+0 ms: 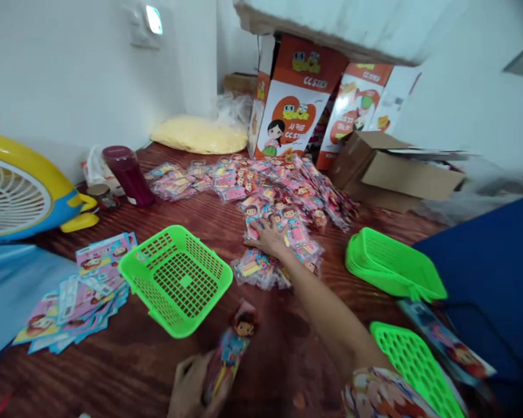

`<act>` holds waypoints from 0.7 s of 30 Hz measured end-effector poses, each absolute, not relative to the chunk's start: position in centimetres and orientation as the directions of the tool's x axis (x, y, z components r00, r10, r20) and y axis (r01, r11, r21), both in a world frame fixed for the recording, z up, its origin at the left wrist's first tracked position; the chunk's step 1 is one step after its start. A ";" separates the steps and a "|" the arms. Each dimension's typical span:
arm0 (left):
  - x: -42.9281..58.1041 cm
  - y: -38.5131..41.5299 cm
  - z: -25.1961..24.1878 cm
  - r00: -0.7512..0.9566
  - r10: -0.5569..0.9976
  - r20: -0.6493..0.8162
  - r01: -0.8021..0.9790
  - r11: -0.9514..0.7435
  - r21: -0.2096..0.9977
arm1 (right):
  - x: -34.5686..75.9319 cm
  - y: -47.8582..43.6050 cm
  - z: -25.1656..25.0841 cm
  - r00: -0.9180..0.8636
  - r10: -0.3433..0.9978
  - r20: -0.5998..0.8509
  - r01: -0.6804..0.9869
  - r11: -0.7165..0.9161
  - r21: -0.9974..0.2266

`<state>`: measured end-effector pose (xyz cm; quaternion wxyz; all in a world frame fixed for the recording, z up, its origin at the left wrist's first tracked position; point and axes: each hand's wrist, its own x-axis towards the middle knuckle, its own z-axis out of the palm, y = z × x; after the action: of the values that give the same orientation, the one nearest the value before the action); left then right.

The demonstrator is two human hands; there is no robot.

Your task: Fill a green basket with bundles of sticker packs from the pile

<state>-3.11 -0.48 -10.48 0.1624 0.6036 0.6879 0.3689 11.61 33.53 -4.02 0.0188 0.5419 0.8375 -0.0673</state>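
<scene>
My right hand [269,237] reaches forward and rests, fingers spread, on a heap of small pink plastic-wrapped toy packets [282,197] in the middle of the wooden table [126,360]. My left hand [190,388], at the bottom edge, is closed around one packet with a cartoon figure [233,348]. An empty bright green plastic basket [177,280] stands between the two hands, to the left of the heap.
Printed pink cards [80,290] lie at the left beside a yellow and blue fan [21,191]. A dark red cup [128,174] stands behind. Stacked green baskets [392,264] and another [413,363] sit at the right. Printed cartons [296,98] and a brown box [396,168] line the back.
</scene>
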 end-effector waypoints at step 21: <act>-2.4 -1.5 -6.8 0.240 0.833 0.499 0.774 -0.474 0.420 | 19.4 13.0 -2.8 -0.008 0.992 -0.129 0.995 -0.005 -0.101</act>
<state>-2.44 -1.54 -6.78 0.0429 0.7862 0.5108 0.3451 19.45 12.97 -2.77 0.0101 0.7043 0.7052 -0.0816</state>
